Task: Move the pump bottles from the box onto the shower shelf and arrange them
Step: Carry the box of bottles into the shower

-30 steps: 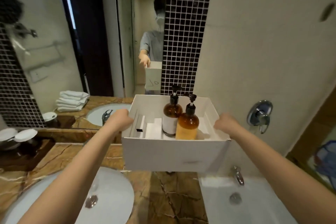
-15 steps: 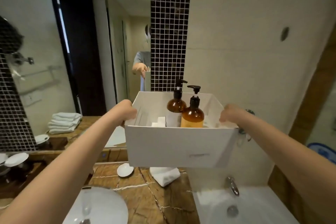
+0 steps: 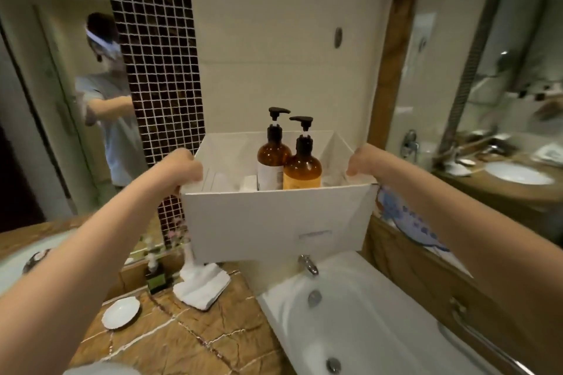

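In the head view, the white box [image 3: 274, 222] is sitting mid-frame, just above the bathtub [image 3: 380, 313] and the marble counter [image 3: 182, 338]. The left hand [image 3: 182, 166] is gripping the box's left rim and the right hand [image 3: 364, 160] is gripping its right rim, fingers curled over the edges. Between the hands, right of centre inside the box, two amber pump bottles are standing upright and touching, the rear bottle [image 3: 272, 161] just left of the front bottle [image 3: 302, 169]. At lower left, a folded towel [image 3: 202, 283] and a white dish [image 3: 121, 313] are lying on the counter.
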Demonstrator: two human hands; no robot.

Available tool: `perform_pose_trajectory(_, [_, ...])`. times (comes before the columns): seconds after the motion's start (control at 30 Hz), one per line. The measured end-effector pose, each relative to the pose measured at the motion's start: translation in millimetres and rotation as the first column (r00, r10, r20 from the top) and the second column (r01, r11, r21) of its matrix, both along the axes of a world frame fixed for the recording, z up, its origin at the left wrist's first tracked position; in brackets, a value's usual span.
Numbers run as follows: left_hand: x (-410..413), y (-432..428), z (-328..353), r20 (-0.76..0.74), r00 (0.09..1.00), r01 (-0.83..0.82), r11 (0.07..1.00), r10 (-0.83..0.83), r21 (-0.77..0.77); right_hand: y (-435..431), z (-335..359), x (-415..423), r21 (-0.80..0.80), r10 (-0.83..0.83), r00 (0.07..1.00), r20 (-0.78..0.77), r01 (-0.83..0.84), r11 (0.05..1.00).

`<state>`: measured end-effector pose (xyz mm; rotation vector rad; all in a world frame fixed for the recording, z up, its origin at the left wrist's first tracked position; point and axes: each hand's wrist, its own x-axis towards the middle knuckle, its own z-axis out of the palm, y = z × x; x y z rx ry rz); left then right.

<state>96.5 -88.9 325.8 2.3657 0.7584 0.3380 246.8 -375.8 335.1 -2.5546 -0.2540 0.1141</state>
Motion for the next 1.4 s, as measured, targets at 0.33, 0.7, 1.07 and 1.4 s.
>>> perform_pose_trajectory(0.33, [54,-94,16,0.075,0.913,0.406,0.912,-0.402,-0.052,-130,11,-57,0.041,-0.407,0.912,0.048,0.406,0.913])
perform_pose_trajectory(0.7, [52,-264,32,0.066,0.64,0.768,0.639,-0.766,-0.037,-288,25,-209,0.012,-0.662,0.744,0.097,0.664,0.748])
perform_pose_trajectory(1.07, [-44,-476,28,0.142,0.262,0.963,0.249,-0.954,-0.105,-415,41,-430,0.05,-0.909,0.414,0.051,0.908,0.416])
perform_pose_trajectory(1.4, [-172,-622,23,0.066,-0.023,0.997,-0.028,-0.998,-0.069,-468,33,-617,-0.032,-0.993,0.08,0.089,0.996,0.077])
